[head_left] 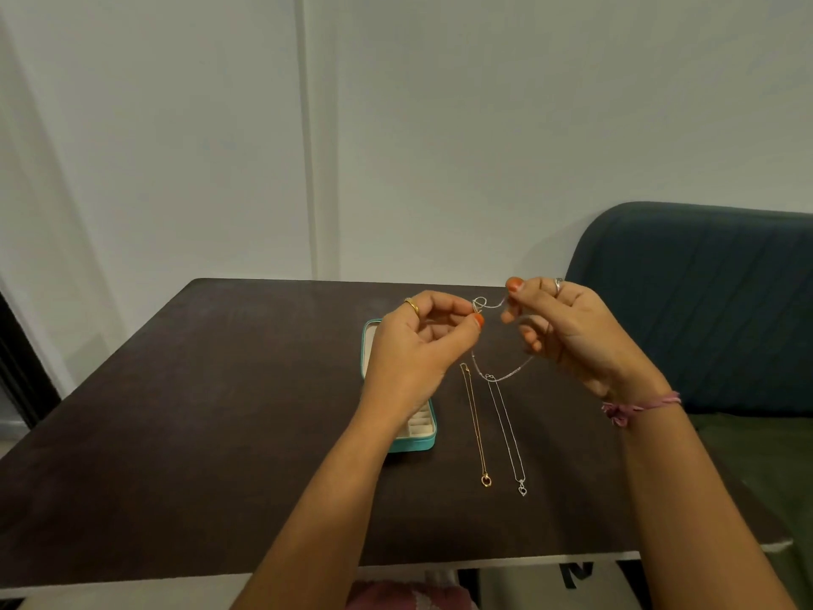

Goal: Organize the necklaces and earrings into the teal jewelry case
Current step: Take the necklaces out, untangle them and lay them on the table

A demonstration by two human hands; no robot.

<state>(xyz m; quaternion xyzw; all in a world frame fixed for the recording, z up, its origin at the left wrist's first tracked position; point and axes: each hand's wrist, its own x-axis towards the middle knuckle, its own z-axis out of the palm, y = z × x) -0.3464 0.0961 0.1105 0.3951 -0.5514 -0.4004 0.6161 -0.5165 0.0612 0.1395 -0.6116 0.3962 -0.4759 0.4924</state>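
Desk [198, 433] surface, dark brown, fills the lower half of the view, with a pale wall behind it. Left of centre on it lies the teal jewelry case [418, 440], open, its cream lining and small divided compartments showing at the near end; the rest is hidden under the left forearm. The left hand [422, 341] is raised above the case, a gold ring on one finger, its thumb and forefinger pinched together on one end of a thin silver chain [506, 375]. That chain loops up between the hands near the fingertips and sags in a curve below them, its lowest part hanging just above the desk. Beneath the curve two more necklaces lie flat and straight, side by side and just apart: the gold necklace [477, 429] on the left, ending in a small ring-shaped pendant at the near end, and the silver necklace [510, 433] to its right, ending in a small heart-like pendant. The right hand [567, 328], wearing a silver ring and a pink thread bracelet [638, 407] at the wrist, is closed by thumb and forefinger on the other part of the held chain. Further right stands a dark blue-green sofa [704, 301].
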